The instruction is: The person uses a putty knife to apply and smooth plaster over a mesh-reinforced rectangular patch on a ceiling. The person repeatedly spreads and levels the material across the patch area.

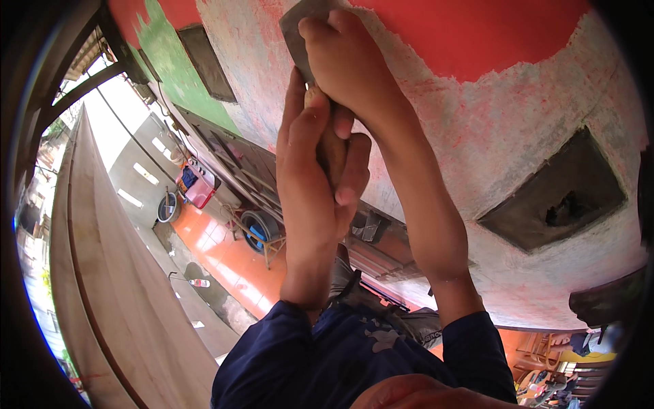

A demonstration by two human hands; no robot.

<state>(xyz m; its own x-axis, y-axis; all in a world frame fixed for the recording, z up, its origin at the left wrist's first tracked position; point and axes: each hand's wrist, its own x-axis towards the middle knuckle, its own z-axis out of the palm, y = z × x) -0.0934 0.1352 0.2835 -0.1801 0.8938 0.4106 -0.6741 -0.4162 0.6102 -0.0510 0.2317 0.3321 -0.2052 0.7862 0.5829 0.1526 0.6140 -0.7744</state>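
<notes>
A scraper with a wide grey metal blade (298, 31) and a wooden handle (332, 155) is held up against the wall (449, 129). My left hand (304, 153) wraps round the handle. Higher up, my right hand (349, 65) is closed about the scraper near its blade, fingers mostly turned away from view. Beside the blade the wall is bare, whitish and streaked with pink. Solid red paint (477, 34) with a ragged edge lies to the right of my right hand, and flaking green paint (170, 54) lies to the left.
A dark rectangular patch (524, 218) with a hole is set in the wall at right; another dark rectangle (206, 63) is upper left. Below are an orange tiled floor (221, 238), a black tub (262, 228) and a red basin (199, 187). Beige sheeting (116, 273) hangs left.
</notes>
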